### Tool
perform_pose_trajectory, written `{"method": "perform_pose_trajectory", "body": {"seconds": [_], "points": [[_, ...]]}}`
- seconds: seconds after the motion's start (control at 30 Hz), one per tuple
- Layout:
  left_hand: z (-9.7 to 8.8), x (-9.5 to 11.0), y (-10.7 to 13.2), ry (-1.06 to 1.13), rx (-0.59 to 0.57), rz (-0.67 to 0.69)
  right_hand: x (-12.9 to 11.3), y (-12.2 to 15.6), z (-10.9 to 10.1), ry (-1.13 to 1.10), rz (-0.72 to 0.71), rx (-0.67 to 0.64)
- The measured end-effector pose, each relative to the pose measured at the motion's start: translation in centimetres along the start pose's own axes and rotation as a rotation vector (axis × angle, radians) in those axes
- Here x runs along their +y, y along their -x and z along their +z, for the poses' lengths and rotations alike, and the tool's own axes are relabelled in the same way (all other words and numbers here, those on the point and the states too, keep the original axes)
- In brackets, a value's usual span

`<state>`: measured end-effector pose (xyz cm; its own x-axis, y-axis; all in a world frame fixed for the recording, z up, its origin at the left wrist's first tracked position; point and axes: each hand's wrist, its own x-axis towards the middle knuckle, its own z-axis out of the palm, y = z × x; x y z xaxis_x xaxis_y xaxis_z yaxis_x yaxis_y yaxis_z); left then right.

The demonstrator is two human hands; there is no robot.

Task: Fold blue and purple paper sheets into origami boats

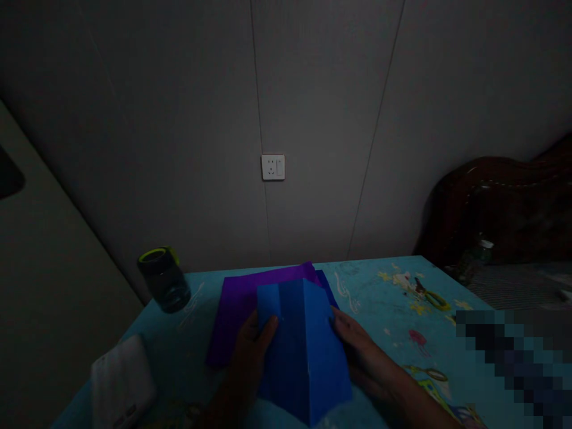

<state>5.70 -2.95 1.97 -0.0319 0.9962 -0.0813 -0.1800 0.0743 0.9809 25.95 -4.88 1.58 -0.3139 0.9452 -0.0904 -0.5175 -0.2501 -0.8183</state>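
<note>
A sheet of blue paper (288, 351) with upright creases is held up over the table, bent along its middle fold. My left hand (250, 345) grips its left edge, thumb on the near face and fingers behind. On the right edge, my right hand (357, 342) is closed, its thumb against the paper and the other fingers partly hidden. Behind the blue paper lies purple paper (235, 310), with a darker blue sheet (328, 286) showing at its right.
A dark cup with a yellow-green rim (165, 283) stands at the back left, and a white box-like object (123, 381) lies nearer. Yellow-handled pliers (433, 298) rest at the right on the patterned tablecloth (375, 298). A wall with a socket (273, 167) rises behind.
</note>
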Motion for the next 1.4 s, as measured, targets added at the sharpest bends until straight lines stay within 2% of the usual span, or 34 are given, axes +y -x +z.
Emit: {"method": "perform_pose_trajectory", "body": {"seconds": [0.13,0.27,0.33,0.5,0.57,0.63,0.7,0.77,0.87,1.03,1.1,1.23,1.4], "points": [[-1.4,0.5,-1.6,-0.162,-0.03,0.101,-1.4,-0.4,-1.4,0.047,0.044,0.109],[-2.9,-1.4,-2.7,-0.516,0.144,0.225,-0.6,-1.3,-2.9,0.305,0.02,0.156],[-3.4,-2.5,-2.8,-0.633,0.142,0.242,0.3,-1.7,-3.4,0.475,-0.065,0.173],[-4.1,-3.4,-2.7,-0.637,0.003,0.348,2.1,-2.1,-4.2,0.801,-0.223,0.255],[-4.3,-3.7,-2.7,-0.668,-0.093,0.468,2.3,-2.0,-4.3,0.88,-0.252,0.278],[-4.4,-4.3,-2.8,-0.798,-0.196,0.637,2.5,-1.9,-4.3,0.995,-0.281,0.282],[-4.2,-5.1,-2.7,-0.968,-0.268,0.803,2.7,-1.7,-4.2,1.198,-0.327,0.308],[-3.9,-5.9,-2.6,-1.128,-0.311,0.896,3.0,-1.5,-4.0,1.437,-0.385,0.324],[-3.4,-6.2,-2.0,-1.271,-0.381,0.928,3.4,-1.5,-3.7,1.733,-0.483,0.258],[-3.1,-4.1,-0.9,-1.315,-0.553,0.845,3.1,-1.5,-3.1,2.101,-0.568,0.117],[-3.1,-3.4,-0.7,-1.312,-0.56,0.806,2.8,-1.2,-2.7,2.118,-0.565,0.022],[-3.0,-3.2,-0.4,-1.33,-0.563,0.798,2.2,0.0,-1.7,1.979,-0.486,-0.221],[-2.8,-3.1,-0.1,-1.316,-0.603,0.853,1.2,0.8,-1.2,1.864,-0.361,-0.341]]}}
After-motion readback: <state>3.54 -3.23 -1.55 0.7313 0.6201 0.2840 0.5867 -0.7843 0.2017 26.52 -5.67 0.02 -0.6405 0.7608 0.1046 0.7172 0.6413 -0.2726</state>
